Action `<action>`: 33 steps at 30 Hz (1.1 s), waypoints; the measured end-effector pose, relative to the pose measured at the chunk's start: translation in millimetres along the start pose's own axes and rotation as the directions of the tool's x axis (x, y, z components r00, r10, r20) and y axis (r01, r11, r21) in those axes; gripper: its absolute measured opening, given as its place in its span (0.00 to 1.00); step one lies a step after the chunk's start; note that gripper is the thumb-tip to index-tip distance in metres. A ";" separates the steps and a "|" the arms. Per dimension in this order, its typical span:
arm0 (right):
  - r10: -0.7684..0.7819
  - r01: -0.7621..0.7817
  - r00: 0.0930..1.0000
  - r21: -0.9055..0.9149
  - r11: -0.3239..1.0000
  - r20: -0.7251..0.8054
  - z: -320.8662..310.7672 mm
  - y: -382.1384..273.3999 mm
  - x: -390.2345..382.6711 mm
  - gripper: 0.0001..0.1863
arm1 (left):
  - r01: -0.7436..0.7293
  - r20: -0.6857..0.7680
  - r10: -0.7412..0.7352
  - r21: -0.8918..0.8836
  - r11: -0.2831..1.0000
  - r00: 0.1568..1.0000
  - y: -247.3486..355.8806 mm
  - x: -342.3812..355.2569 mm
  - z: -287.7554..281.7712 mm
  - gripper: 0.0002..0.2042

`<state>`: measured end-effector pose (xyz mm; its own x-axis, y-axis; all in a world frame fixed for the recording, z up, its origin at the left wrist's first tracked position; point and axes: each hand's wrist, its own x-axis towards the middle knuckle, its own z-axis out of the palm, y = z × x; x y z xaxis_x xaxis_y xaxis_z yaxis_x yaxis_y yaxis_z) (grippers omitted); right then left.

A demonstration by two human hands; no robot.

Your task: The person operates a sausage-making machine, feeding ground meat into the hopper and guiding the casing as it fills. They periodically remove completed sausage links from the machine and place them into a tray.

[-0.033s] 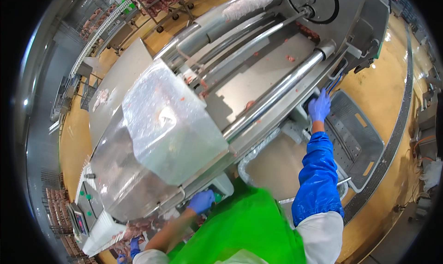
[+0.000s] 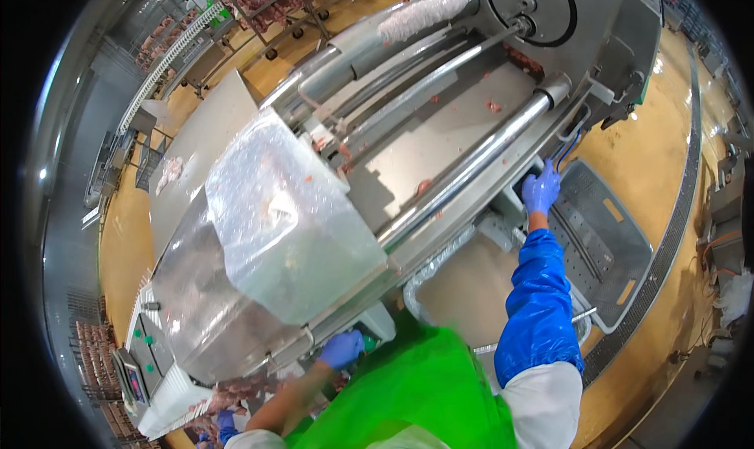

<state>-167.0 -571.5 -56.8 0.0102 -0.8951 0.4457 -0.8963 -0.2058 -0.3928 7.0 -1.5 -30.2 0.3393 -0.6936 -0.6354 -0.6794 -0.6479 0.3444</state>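
Observation:
Both my hands wear blue-purple gloves at the near side of a large steel machine (image 2: 471, 166). My left hand (image 2: 342, 349) is closed against a grey button housing (image 2: 379, 321) below the machine's edge. Beside its fingers a green button (image 2: 369, 344) shows. Farther right, my right hand (image 2: 542, 188) is closed on a similar grey housing (image 2: 514, 201); what lies under its fingers is hidden. A clear plastic sheet (image 2: 290, 213) drapes over the machine's left part. Small meat scraps (image 2: 493, 106) stick to the flat steel bed between polished bars.
A plastic-lined tub (image 2: 463, 292) stands below the machine, near my right forearm. Right of it is a grey crate (image 2: 609, 245) with slotted handles. Meat hangs on racks (image 2: 267, 9) at the back. Lower left, another person's gloved hand (image 2: 226, 419) is near meat pieces. A floor drain (image 2: 675, 249) runs along the right.
My view has shifted very slightly. Both hands remain at the same grey housings, and the machine looks unchanged.

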 end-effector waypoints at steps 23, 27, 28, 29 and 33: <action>0.145 -0.145 0.972 -0.014 0.989 0.186 11.4 6.9 -8.9 0.27 | 0.070 0.095 -0.063 -0.066 0.995 0.993 8.1 -7.4 -13.3 0.14; 0.133 -0.137 0.976 0.010 0.991 0.173 11.4 11.1 -13.3 0.27 | 0.026 0.047 -0.024 -0.042 0.999 0.999 12.5 -12.3 -14.3 0.14; 0.158 -0.158 0.966 -0.014 0.987 0.204 10.7 12.8 -15.9 0.27 | 0.051 0.092 -0.045 -0.064 0.997 0.995 14.4 -17.1 -13.0 0.15; 0.124 -0.128 0.976 0.011 0.992 0.180 10.9 13.4 -16.2 0.27 | 0.080 0.108 -0.073 -0.066 0.995 0.991 15.4 -17.2 -13.8 0.15; 0.119 -0.123 0.978 0.013 0.992 0.171 10.5 13.5 -17.3 0.26 | 0.080 0.097 -0.074 -0.059 0.995 0.993 16.8 -19.2 -13.4 0.14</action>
<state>-174.6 -563.0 -78.2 -0.0208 -0.9677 0.2512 -0.8850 -0.0991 -0.4550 -2.2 -3.2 -3.0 0.3240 -0.6099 -0.7232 -0.6107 -0.7187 0.3325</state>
